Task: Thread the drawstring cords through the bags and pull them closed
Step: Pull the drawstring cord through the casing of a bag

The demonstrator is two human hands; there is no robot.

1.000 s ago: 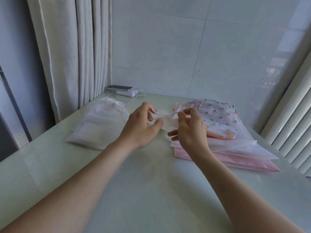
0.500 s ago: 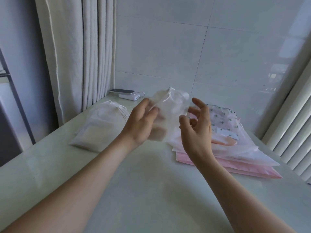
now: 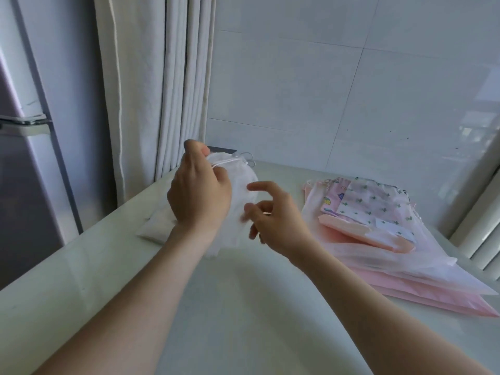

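Head view: left hand holds a white bag by its gathered neck, above the table's (image 3: 243, 307) far left part.
Left hand (image 3: 198, 196) fingers are clenched round the bag's (image 3: 238, 185) puckered top, where a thin white cord (image 3: 230, 162) loops out. Right hand (image 3: 276, 223) hovers just beside the bag, fingers loose and half curled, seemingly grasping nothing, though blur hides the tips. To close it well, pin the neck with the left and draw the cord ends evenly, so the thin, frosted, floppy film gathers without tearing. Flat white bags (image 3: 157, 226) lie beneath; slick pink bags (image 3: 405, 266) are stacked by the right edge.
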